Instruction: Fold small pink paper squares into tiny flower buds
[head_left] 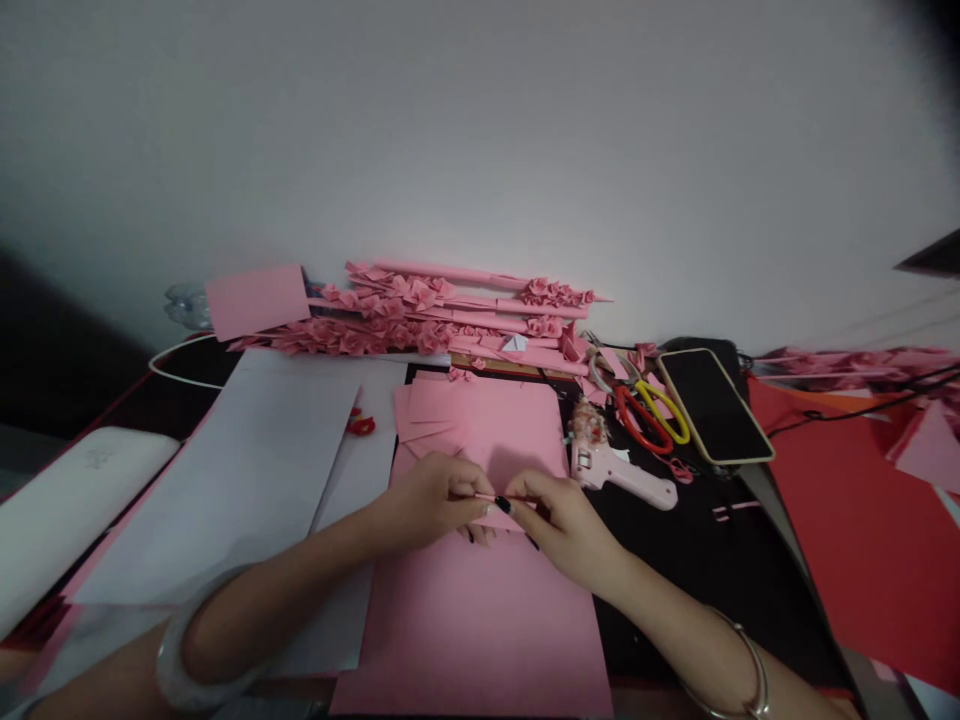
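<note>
My left hand and my right hand meet at the middle of the table. Between their pinched thumbs and fingers they hold a small piece of pink paper, with a narrow rolled or folded edge at the top. Most of that edge is hidden by the fingertips. Beneath the hands lies a large pink sheet. Several smaller pink paper pieces are fanned out just beyond my left hand. A pale pink glue gun rests to the right of my right hand.
Pink paper flowers and rolled stems are piled along the wall. Red scissors, yellow scissors and a phone lie at the right, near red sheets. White paper and a white device occupy the left.
</note>
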